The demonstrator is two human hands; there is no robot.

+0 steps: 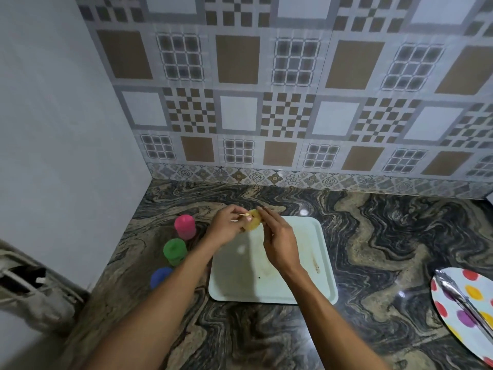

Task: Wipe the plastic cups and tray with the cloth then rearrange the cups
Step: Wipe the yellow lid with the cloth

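Note:
My left hand [226,225] grips a yellow plastic cup [253,221] above the far left corner of the pale tray [324,263]. My right hand [277,244] meets the cup from the right, its fingers at the cup's side. No cloth is plainly visible between the hands. Three cups stand upside down on the counter left of the tray: a pink cup [184,226] farthest, a green cup [174,251] in the middle, and a blue cup [160,276] nearest, partly behind my left forearm. The tray's bare floor shows brownish smears.
A polka-dot plate [453,292] with metal tongs [464,303] lies at the right edge of the marbled counter. A tiled wall rises behind, a plain wall closes the left side, and a grey fixture [32,284] sits at the lower left.

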